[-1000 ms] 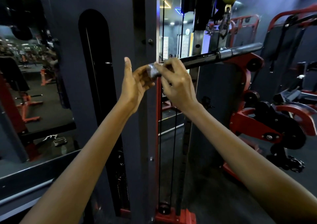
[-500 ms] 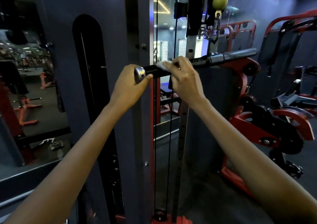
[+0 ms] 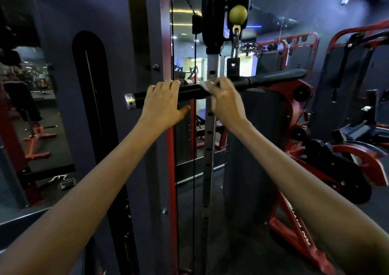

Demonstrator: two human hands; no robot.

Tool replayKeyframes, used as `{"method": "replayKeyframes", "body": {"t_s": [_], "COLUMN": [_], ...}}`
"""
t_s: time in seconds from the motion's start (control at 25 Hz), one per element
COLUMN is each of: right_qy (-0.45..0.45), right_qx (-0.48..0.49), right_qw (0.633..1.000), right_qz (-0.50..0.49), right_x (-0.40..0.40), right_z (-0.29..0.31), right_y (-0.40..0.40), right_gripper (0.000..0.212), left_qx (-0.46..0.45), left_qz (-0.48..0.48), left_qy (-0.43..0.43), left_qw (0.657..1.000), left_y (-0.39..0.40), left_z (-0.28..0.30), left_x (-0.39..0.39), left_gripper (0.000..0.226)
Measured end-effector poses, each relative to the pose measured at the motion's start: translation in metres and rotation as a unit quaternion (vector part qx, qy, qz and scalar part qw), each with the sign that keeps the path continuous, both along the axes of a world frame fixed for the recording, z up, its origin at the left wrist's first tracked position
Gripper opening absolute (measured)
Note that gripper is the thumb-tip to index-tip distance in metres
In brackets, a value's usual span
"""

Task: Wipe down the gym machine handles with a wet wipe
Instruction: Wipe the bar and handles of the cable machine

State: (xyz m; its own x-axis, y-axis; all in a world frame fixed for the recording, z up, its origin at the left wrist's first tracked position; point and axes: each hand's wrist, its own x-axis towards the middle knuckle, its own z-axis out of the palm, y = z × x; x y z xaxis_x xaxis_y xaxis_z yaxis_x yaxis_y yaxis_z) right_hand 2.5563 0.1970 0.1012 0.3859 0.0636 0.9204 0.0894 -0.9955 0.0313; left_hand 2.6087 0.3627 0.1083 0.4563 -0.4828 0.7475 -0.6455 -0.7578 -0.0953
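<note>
A black pull-down bar [image 3: 271,78] with a silver end cap [image 3: 128,103] hangs level from a cable clip below a yellow-green ball [image 3: 237,14]. My left hand [image 3: 163,104] grips the bar's left grip, a short way in from the cap, fingers over the top and thumb underneath. My right hand [image 3: 224,102] holds a white wet wipe [image 3: 203,85] wrapped on the bar just right of the left hand, near the bar's middle. Most of the wipe is hidden under my fingers.
The cable machine's grey column [image 3: 145,43] and red upright [image 3: 166,32] stand straight ahead, with thin cables and a perforated steel post [image 3: 208,148] behind the bar. Red machines [image 3: 336,165] crowd the right side. A mirror [image 3: 31,106] on the left shows gym floor.
My left hand has moved from the end cap inward along the grip, leaving the cap bare. My right hand with the wipe has slid right along the bar. The view has shifted.
</note>
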Motion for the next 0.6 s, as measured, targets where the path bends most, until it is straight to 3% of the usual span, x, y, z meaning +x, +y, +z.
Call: {"method": "replayKeyframes", "body": {"t_s": [0.12,0.44,0.6], "right_qy": [0.015,-0.025,0.015], "right_qx": [-0.097,0.116,-0.040], "right_qw": [0.995,0.991,0.999], "right_qz": [0.030,-0.070,0.000], "right_x": [0.001,-0.009,-0.009], "right_z": [-0.004,0.033,0.029], "right_y": [-0.014,-0.086,-0.083], "right_gripper": [0.036,0.027,0.026], "left_qx": [0.006,-0.019,-0.027], "left_qz": [0.042,0.077,0.033], "left_qy": [-0.005,0.034,0.033], "left_qw": [0.999,0.996,0.999], "left_y": [-0.015,-0.038,-0.069], "left_z": [-0.003,-0.004,0.002], "left_x": [0.003,0.003,-0.003], "left_gripper": [0.069,0.066,0.064]}}
